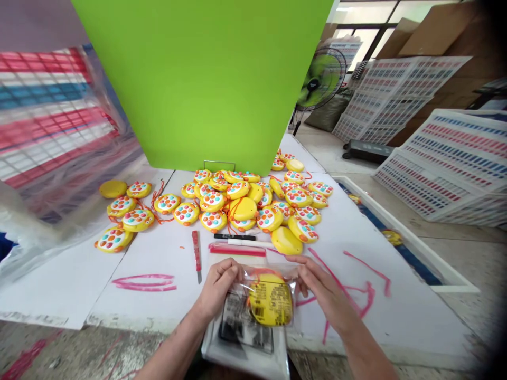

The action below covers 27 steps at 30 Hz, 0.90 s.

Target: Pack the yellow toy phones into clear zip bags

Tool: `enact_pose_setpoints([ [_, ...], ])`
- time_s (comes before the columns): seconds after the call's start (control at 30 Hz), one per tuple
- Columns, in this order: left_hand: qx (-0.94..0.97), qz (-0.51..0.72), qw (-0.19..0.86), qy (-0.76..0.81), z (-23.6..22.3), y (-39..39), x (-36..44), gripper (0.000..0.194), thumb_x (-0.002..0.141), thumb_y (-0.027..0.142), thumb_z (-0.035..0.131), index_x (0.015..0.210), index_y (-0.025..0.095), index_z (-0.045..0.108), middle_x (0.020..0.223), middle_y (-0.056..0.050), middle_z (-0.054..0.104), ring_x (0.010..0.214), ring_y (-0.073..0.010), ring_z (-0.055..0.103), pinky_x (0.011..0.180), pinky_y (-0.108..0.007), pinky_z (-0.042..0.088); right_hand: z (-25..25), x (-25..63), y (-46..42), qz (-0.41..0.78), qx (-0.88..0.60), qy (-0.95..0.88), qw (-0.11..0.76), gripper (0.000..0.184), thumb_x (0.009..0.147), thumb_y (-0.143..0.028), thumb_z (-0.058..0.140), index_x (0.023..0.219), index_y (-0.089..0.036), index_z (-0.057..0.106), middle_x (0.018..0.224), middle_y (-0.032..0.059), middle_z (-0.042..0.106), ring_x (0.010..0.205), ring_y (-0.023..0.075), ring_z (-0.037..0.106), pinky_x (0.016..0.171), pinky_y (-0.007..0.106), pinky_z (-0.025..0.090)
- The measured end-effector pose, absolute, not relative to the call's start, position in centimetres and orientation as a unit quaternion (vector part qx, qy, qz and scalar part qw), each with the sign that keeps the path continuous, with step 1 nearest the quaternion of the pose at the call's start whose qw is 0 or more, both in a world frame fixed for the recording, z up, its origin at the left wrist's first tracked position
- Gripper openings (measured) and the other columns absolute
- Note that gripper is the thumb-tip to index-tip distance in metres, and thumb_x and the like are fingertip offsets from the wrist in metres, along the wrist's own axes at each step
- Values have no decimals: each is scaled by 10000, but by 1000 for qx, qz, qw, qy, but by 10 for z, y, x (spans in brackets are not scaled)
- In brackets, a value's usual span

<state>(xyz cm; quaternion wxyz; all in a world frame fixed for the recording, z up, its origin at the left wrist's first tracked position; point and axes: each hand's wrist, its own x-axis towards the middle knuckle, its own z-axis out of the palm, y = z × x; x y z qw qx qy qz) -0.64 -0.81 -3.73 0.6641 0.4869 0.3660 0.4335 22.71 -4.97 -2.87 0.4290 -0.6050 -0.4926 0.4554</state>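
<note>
My left hand (222,282) is closed on the upper left edge of a clear plastic bag (246,275). At the bag's upper right edge, the thumb and fingers of my right hand (317,282) grip the film. Inside the bag lies a yellow oval toy (271,301) with black printing facing up; its orange cord shows near the bag's mouth. Beneath is a stack of clear bags (273,361) with a dark printed card or label (243,327), partly covered by the bag and blurred by the film.
Many yellow turtle-like toys (214,200) with coloured dots are heaped across the white table (150,306). Closer in lie a red cutter knife (196,250), a black marker (233,237) and a white pen (249,243). A green panel (206,84) stands behind; white crates (455,158) are at right.
</note>
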Motion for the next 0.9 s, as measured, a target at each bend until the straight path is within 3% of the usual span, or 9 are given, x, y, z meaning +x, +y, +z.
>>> enact_pose_setpoints([
  [0.13, 483, 439, 635, 414, -38, -8, -5, 410, 839, 452, 554, 558, 178, 437, 552, 32, 472, 532, -99, 384, 535, -217, 314, -28, 221, -52, 497, -592, -515, 370, 451, 848, -518, 482, 1166, -209, 564, 697, -1, 585, 597, 143, 501, 543, 261, 414],
  [0.3, 480, 443, 634, 414, -41, -7, -4, 447, 822, 487, 570, 543, 178, 408, 517, 62, 355, 496, -80, 296, 485, -212, 251, -24, 228, -52, 531, -555, -484, 420, 503, 802, -489, 556, 1212, -201, 520, 772, 35, 650, 637, 151, 530, 594, 281, 440],
  [0.57, 495, 441, 622, 417, -41, -8, -4, 435, 848, 469, 552, 558, 175, 415, 541, 56, 362, 523, -86, 331, 514, -208, 279, -31, 214, -44, 511, -575, -506, 390, 459, 845, -511, 506, 1171, -196, 580, 725, 18, 627, 607, 142, 545, 533, 255, 435],
  [0.7, 521, 420, 609, 426, -39, -9, -5, 421, 848, 497, 538, 593, 167, 483, 603, 18, 488, 598, -113, 439, 580, -215, 348, -32, 226, -42, 497, -576, -522, 386, 475, 830, -507, 528, 1186, -198, 587, 735, 23, 659, 584, 137, 545, 522, 259, 443],
  [0.77, 528, 398, 619, 424, -38, -9, -4, 412, 848, 514, 527, 635, 160, 532, 680, -20, 580, 658, -138, 507, 627, -231, 388, -23, 245, -41, 454, -601, -507, 419, 480, 807, -491, 567, 1185, -197, 591, 734, 31, 670, 577, 142, 536, 528, 275, 443],
  [0.83, 531, 387, 626, 420, -37, -9, -3, 417, 850, 528, 513, 661, 158, 553, 747, -55, 636, 703, -161, 551, 660, -248, 415, -9, 266, -40, 344, -636, -453, 521, 481, 788, -468, 596, 1193, -208, 583, 796, 53, 678, 616, 164, 554, 563, 307, 453],
  [0.9, 534, 385, 625, 419, -35, -9, -2, 422, 849, 535, 507, 658, 161, 549, 755, -67, 653, 710, -172, 568, 666, -256, 428, 7, 283, -40, 208, -646, -399, 616, 518, 832, -461, 533, 1314, -292, 450, 1082, 78, 639, 821, 221, 600, 668, 367, 478],
])
